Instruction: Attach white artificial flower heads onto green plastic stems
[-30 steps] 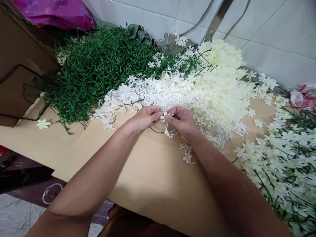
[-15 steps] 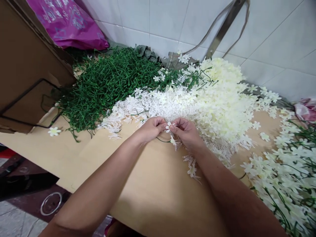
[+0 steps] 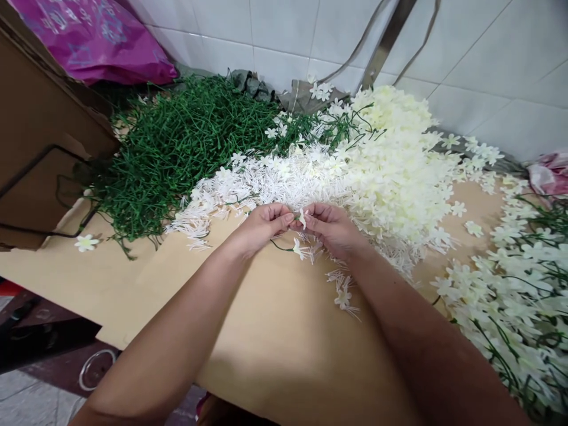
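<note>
My left hand [image 3: 261,226] and my right hand [image 3: 331,228] meet fingertip to fingertip over the brown cardboard sheet [image 3: 266,331]. Between them both pinch a small white plastic flower [image 3: 302,218], seen edge-on. A thin green stem [image 3: 281,247] runs down from my left fingers and carries another white flower [image 3: 298,249] just below the hands. Right behind the hands lies a pile of white spiky stamen pieces [image 3: 266,183].
A heap of green plastic stems [image 3: 177,142] fills the back left. A mound of cream petals [image 3: 394,165] sits at the back right. Finished flower sprigs [image 3: 515,296] lie at the right. A brown box [image 3: 39,136] and purple bag [image 3: 89,35] stand at the left, a tiled wall behind.
The flower between my fingertips has turned from face-up to edge-on, and my fingers have closed tighter together on it. The view shifted slightly; the piles have not moved.
</note>
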The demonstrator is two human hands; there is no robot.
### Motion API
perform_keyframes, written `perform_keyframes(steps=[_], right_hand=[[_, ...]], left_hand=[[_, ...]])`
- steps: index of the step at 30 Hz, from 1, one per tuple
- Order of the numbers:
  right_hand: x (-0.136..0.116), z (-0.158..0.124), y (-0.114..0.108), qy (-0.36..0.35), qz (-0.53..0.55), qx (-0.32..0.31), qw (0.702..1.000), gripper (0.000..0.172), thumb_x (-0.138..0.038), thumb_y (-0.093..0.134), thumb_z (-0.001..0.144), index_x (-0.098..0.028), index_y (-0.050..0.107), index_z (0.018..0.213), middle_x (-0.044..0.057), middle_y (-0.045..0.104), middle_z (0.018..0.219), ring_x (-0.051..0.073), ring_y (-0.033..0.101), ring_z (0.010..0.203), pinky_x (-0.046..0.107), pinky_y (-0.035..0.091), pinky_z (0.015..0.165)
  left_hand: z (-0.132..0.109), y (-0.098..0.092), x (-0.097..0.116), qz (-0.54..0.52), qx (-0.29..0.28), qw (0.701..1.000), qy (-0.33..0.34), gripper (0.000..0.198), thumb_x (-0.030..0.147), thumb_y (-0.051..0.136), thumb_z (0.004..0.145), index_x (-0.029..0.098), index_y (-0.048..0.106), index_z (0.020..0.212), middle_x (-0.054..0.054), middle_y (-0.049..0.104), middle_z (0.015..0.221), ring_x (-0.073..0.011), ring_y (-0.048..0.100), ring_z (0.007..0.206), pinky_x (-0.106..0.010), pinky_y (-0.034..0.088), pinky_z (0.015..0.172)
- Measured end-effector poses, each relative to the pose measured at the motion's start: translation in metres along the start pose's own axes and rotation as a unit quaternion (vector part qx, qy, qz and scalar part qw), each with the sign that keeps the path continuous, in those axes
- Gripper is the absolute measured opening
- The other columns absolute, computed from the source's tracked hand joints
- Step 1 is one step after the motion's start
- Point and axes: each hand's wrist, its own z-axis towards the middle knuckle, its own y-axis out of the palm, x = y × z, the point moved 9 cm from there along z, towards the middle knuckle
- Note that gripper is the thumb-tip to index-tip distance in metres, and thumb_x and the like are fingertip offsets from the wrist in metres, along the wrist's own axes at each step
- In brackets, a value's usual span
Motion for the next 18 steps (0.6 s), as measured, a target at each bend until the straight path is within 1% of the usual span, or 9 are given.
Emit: perform_keyframes(steps=[4,11,18], right_hand=[[0.0010,-0.0008,0.0011,0.021,0.013,-0.003,1.000,0.042,-0.043,0.091,0.043,-0.018,0.063,0.062,-0.005,0.065,0.059,0.009,0.064,0.060,0.032,0.054,0.084],[-0.0001,-0.0001,0.0005,0.016,0.026,0.013,0.999,0.043,-0.041,0.092,0.041,-0.017,0.060,0.058,-0.006,0.064,0.057,0.008,0.063,0.058,0.031,0.055,0.080],[-0.0012,-0.0022,0.0028,0.006,0.061,-0.003,0.998,0.038,-0.037,0.092,0.045,-0.018,0.062,0.058,-0.006,0.065,0.060,0.010,0.067,0.062,0.033,0.057,0.085]], left_hand=[[0.0002,0.0004,0.0013,0.001,0.003,1.000,0.005,0.045,0.050,0.083,0.056,0.013,0.057,0.063,0.003,0.052,0.055,-0.0046,0.038,0.051,-0.019,0.027,0.052],[0.0005,-0.0014,0.0019,0.005,0.014,1.000,-0.005,0.044,0.046,0.084,0.054,0.013,0.056,0.063,0.003,0.054,0.055,-0.0049,0.040,0.051,-0.019,0.029,0.052],[-0.0019,-0.0014,0.0037,-0.009,0.022,1.000,-0.013,0.041,0.042,0.084,0.056,0.013,0.056,0.061,0.003,0.053,0.053,-0.0044,0.039,0.048,-0.019,0.027,0.048]])
